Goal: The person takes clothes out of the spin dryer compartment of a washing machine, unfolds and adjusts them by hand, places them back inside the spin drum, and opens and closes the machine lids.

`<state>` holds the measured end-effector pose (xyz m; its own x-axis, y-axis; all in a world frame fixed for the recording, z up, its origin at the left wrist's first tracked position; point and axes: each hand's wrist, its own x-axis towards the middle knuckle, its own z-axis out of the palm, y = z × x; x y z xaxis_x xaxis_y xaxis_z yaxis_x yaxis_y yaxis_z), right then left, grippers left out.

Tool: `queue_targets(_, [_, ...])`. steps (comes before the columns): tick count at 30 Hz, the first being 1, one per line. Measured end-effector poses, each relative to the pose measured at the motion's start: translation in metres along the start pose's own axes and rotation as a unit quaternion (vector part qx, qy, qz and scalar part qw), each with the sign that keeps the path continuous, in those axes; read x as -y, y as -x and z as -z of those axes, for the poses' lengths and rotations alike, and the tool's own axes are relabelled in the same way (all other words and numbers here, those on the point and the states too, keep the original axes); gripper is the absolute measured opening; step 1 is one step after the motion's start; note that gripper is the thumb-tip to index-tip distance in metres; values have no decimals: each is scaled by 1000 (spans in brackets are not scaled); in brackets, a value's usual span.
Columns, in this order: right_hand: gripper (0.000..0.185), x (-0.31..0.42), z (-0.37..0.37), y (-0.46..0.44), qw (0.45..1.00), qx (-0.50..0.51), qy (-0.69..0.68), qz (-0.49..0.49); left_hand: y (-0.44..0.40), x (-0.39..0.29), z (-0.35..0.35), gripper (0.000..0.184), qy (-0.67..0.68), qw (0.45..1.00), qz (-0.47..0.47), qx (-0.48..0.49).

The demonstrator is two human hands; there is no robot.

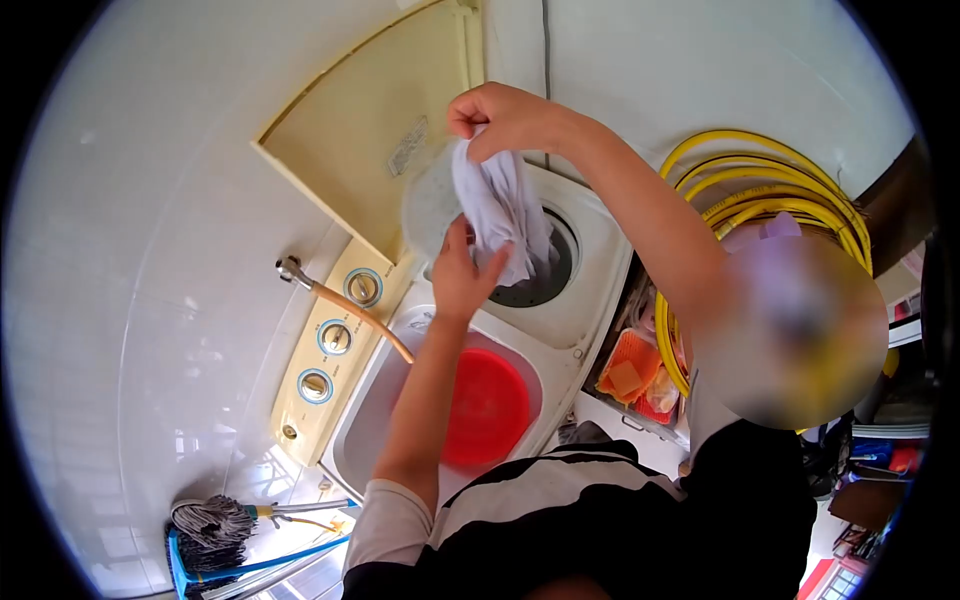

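A white, crumpled cloth (495, 200) hangs above and partly inside the round spin tub (555, 270) of a twin-tub washing machine. My right hand (505, 118) pinches its upper end. Lower down, my left hand (465, 275) touches the cloth's left side, with thumb and fingers spread apart. Behind the cloth, a translucent round lid (425, 205) is partly hidden. A red basin (487, 405) sits in the wash tub (365, 430), left of and below the spin tub.
A raised cream cover (360, 125) stands behind the tubs. The control panel (320, 350) has three knobs. A tan hose (360, 318) runs from a tap (292, 270) over the wash tub. Coiled yellow hose (740, 165) hangs right; a mop (212, 522) stands lower left.
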<state>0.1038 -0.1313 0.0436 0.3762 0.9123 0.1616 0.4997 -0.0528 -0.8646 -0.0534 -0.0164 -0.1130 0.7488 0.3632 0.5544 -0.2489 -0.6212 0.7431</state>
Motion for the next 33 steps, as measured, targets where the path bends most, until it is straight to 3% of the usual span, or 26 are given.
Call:
queue_targets(2, [22,-2,3,12,998,-37,35,-34,-19,1,23,30,-291,940,27,175])
queue_targets(4, [27,-14,10,29,989,-37,128,-59,-28,5,48,21,-280,957,-58,45])
queue_targets(8, [46,-62,3,59,937,-5,330,-111,-51,5,80,19,-134,991,20,14])
queue_targets(12, [51,-57,-15,67,922,-44,349,-166,-58,-31,80,17,44,996,80,-4])
queue_targets(13, [53,-47,-13,66,925,-102,326,-165,-62,-34,80,17,45,996,81,-5])
queue_targets(15, [56,-26,-10,71,926,-158,301,-163,-69,-40,80,18,304,946,104,-46])
queue_targets(17, [61,-9,-13,87,948,-265,113,-133,-76,-88,88,17,321,944,65,-46])
queue_targets(18, [61,-31,-24,90,949,-262,113,-135,-78,-106,92,16,338,940,26,-46])
queue_targets(19, [65,-77,-44,89,942,-307,138,-7,-81,-110,92,16,338,939,28,-49])
queue_targets(21, [70,-147,-92,90,950,-286,108,58,-92,-115,91,19,384,923,13,3])
queue_targets(22, [72,-170,-123,94,973,-224,52,-7,-91,-115,90,19,384,923,12,4])
queue_targets(24, [61,-201,-153,95,961,-197,29,-191,-92,-111,88,21,282,959,-15,-25])
queue_targets(28, [53,-210,-159,99,945,-175,68,-268,-74,-82,99,22,243,967,10,-79])
queue_targets(30, [44,-210,-138,90,904,-217,125,-347,-64,-70,111,22,278,947,34,-157])
queue_targets(31, [44,-208,-129,84,905,-213,125,-348,-55,-67,115,19,223,958,37,-178])
queue_targets(33, [43,-199,-109,74,902,-249,-215,-279,-35,-66,111,17,165,967,20,-194])
